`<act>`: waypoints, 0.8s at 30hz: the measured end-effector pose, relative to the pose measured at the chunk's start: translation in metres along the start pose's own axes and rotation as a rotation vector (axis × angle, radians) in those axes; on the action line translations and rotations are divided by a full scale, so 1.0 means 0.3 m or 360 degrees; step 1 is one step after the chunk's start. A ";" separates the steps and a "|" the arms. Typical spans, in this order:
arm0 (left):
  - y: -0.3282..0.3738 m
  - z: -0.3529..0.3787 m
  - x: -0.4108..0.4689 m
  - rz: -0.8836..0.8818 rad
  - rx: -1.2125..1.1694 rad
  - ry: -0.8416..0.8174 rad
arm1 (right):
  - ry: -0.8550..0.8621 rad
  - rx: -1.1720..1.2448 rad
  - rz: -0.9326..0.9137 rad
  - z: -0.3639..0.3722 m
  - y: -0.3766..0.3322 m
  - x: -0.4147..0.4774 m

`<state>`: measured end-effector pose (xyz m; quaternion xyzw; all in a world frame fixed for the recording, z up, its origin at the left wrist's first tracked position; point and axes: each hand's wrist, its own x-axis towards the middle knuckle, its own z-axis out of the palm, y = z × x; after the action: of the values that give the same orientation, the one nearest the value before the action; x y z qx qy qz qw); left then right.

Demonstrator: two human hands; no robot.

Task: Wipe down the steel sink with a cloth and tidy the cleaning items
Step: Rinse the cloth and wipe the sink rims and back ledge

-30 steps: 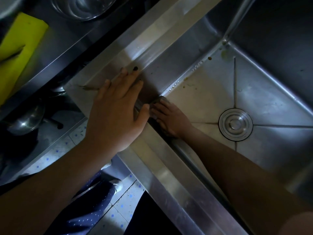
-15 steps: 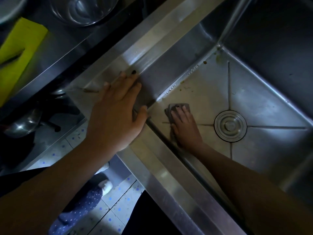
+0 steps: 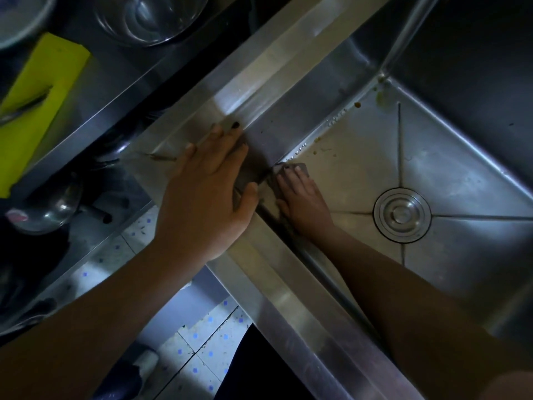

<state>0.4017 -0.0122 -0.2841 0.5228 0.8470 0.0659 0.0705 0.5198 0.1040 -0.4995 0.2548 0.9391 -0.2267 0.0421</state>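
head view looks down into the steel sink (image 3: 450, 157), where the right hand (image 3: 302, 203) lies flat on the basin floor with a small grey cloth (image 3: 300, 170) pressed under its fingertips, right at the seam where the floor meets the near-left wall. its fingers are spread and pushing down rather than curled, so the cloth is pinned, not gripped in a fist. the left hand (image 3: 207, 197) rests palm-down on the sink's flat rim, fingers loose and extended, thumb hooked over the inner edge, holding nothing; it looks like a brace. the step in hand appears to be wiping the basin floor along that wall. brown specks and water beads (image 3: 334, 121) lie along the seam beyond the cloth, and a yellowish smear (image 3: 382, 96) sits in the far corner, so much of the wipe looks undone. the next move likely calls for sliding the cloth along the seam toward that corner, keeping pressure on the crease, then working toward the drain (image 3: 402, 215). a yellow board (image 3: 37, 111) lies on the counter at left.
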 end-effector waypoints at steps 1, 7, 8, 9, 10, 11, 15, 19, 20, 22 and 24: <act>0.000 0.000 0.000 0.0004 -0.0003 0.0003 | -0.0007 -0.0006 0.0034 -0.002 0.006 0.011; 0.004 -0.005 -0.005 0.0005 0.0017 0.0023 | -0.0076 -0.0054 0.0162 -0.001 0.025 0.018; 0.005 -0.006 -0.005 0.0003 0.0007 0.0009 | -0.0080 -0.0080 0.0191 -0.004 0.029 0.012; 0.004 -0.007 -0.003 0.0003 -0.0003 -0.0008 | -0.0084 -0.0112 0.0214 -0.006 0.034 0.003; 0.004 -0.008 -0.002 0.0006 -0.0010 -0.0017 | -0.0093 -0.0150 0.0226 -0.012 0.040 -0.008; 0.003 -0.009 -0.002 0.0008 -0.0014 -0.0023 | -0.0116 -0.0197 0.0225 -0.018 0.045 -0.021; 0.005 -0.016 0.000 0.0005 -0.0056 -0.0043 | -0.0118 -0.0217 0.0287 -0.039 0.064 -0.096; 0.004 -0.017 -0.001 -0.0008 -0.0069 -0.0067 | -0.0112 -0.0213 0.0361 -0.050 0.082 -0.171; 0.004 -0.017 -0.001 -0.0005 -0.0065 -0.0071 | -0.0116 -0.0205 0.0372 -0.053 0.085 -0.181; 0.004 -0.017 -0.001 0.0003 -0.0064 -0.0074 | -0.0129 -0.0113 0.0420 -0.063 0.091 -0.199; 0.006 -0.018 -0.001 0.0001 -0.0075 -0.0071 | -0.0123 -0.0028 0.0472 -0.077 0.099 -0.223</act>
<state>0.4023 -0.0120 -0.2786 0.5227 0.8432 0.0744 0.1017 0.5934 0.1065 -0.4779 0.3814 0.8908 -0.2194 0.1135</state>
